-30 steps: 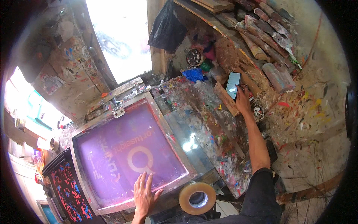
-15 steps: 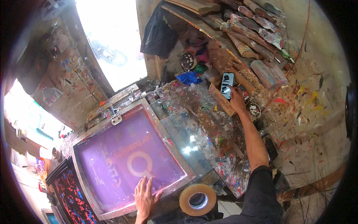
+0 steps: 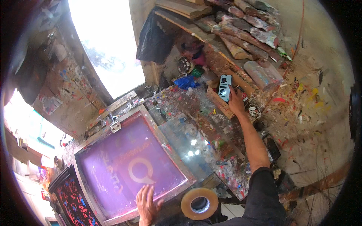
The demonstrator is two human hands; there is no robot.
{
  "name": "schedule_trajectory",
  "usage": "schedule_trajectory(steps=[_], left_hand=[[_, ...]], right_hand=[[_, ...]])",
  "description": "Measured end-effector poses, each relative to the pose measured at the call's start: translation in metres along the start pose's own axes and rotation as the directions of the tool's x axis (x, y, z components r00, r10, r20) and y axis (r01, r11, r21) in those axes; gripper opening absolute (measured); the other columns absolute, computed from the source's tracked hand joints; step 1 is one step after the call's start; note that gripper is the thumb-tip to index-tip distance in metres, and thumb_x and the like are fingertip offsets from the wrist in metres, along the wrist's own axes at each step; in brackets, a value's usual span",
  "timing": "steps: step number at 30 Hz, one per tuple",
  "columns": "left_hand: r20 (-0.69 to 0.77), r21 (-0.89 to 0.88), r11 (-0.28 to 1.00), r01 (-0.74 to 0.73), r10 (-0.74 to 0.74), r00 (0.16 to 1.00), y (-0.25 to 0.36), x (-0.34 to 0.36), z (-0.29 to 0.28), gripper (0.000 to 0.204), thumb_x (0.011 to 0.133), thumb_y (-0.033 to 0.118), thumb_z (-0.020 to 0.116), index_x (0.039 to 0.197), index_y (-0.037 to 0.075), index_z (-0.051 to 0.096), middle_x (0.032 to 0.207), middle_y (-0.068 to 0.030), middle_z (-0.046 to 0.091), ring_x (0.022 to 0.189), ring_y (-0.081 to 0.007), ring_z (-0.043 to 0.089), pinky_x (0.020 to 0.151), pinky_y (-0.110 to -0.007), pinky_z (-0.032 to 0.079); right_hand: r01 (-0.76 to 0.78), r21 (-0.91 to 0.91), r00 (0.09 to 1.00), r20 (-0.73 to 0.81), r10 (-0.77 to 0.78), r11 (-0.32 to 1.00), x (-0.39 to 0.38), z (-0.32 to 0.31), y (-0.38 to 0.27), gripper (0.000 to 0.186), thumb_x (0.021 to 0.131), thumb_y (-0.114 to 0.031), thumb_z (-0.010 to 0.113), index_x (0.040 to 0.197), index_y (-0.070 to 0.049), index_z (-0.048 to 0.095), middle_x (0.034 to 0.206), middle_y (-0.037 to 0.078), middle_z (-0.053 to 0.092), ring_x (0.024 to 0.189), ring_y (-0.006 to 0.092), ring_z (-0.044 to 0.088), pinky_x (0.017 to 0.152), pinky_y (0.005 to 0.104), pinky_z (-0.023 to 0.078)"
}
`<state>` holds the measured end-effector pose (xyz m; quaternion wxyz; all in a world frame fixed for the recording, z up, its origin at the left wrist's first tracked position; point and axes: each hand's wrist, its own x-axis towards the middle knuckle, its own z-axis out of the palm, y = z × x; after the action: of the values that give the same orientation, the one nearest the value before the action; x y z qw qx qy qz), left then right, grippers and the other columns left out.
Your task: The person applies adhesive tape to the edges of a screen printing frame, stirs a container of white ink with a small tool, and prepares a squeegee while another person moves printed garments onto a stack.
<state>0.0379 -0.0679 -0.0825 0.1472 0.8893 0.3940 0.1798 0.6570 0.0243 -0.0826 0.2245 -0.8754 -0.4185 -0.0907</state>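
Note:
A wooden screen-printing frame (image 3: 170, 147) with purple mesh (image 3: 124, 184) and a pale ring-shaped design lies tilted at the left. Over its near edge, my left hand (image 3: 148, 206) has its fingers stretched out and slightly blurred, holding nothing. A phone (image 3: 225, 81) with its screen lit lies among wood pieces farther right. My right hand (image 3: 236, 103) is curled at the phone's lower right edge, one digit over the screen; the other fingers are mostly hidden. Close to my body, a wide roll of clear tape (image 3: 185, 204) lies right of the frame.
A glass sheet (image 3: 181, 137) adjoins the frame on a paint-crusted bench. Hinge clamps (image 3: 115, 127) grip its far edge. Stacked paint-stained squeegees (image 3: 249, 32) and a clear cylinder (image 3: 262, 76) lie at far right. A blue plastic bag (image 3: 185, 82) and a black bag (image 3: 155, 39) are behind.
The whole view has shifted slightly. My left hand has drawn back a little toward me along the mesh. My right hand stays at the phone, whose screen shows a different layout.

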Motion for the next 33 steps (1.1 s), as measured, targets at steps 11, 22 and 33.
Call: schedule_trajectory(steps=[11, 22, 33], left_hand=[[0.200, -0.440, 0.898, -0.008, 0.106, 0.974, 0.094, -0.052, 0.017, 0.086, 0.079, 0.026, 0.079, 0.150, 0.003, 0.036, 0.143, -0.0290, 0.042, 0.130, -0.0484, 0.044, 0.110, -0.053, 0.039], [0.284, -0.366, 0.924, 0.113, -0.005, 0.959, 0.109, -0.053, 0.011, 0.082, 0.078, 0.027, 0.082, 0.147, 0.002, 0.044, 0.138, -0.0272, 0.048, 0.126, -0.0464, 0.049, 0.107, -0.048, 0.042], [0.392, -0.380, 0.918, 0.116, 0.046, 0.919, 0.104, -0.047, 0.003, 0.076, 0.085, 0.026, 0.072, 0.151, 0.007, 0.040, 0.140, -0.0284, 0.043, 0.124, -0.0478, 0.048, 0.104, -0.051, 0.042]], right_hand=[[-0.020, 0.266, 0.990, -0.131, 0.057, 0.964, -0.011, -0.035, -0.017, 0.041, 0.101, -0.015, 0.053, 0.136, 0.007, 0.046, 0.124, 0.030, 0.054, 0.112, 0.0452, 0.057, 0.092, 0.0536, 0.050], [-0.414, 0.448, 0.909, 0.244, 0.337, 0.793, 0.064, 0.020, 0.018, 0.062, 0.094, -0.028, 0.060, 0.146, 0.001, 0.043, 0.142, 0.027, 0.052, 0.131, 0.0419, 0.051, 0.105, 0.0496, 0.045], [-0.387, 0.888, 0.906, 0.315, 0.284, 0.250, 0.056, 0.019, 0.051, 0.062, 0.099, -0.019, 0.052, 0.156, -0.008, 0.030, 0.141, 0.016, 0.051, 0.126, 0.0281, 0.051, 0.101, 0.0415, 0.041]])
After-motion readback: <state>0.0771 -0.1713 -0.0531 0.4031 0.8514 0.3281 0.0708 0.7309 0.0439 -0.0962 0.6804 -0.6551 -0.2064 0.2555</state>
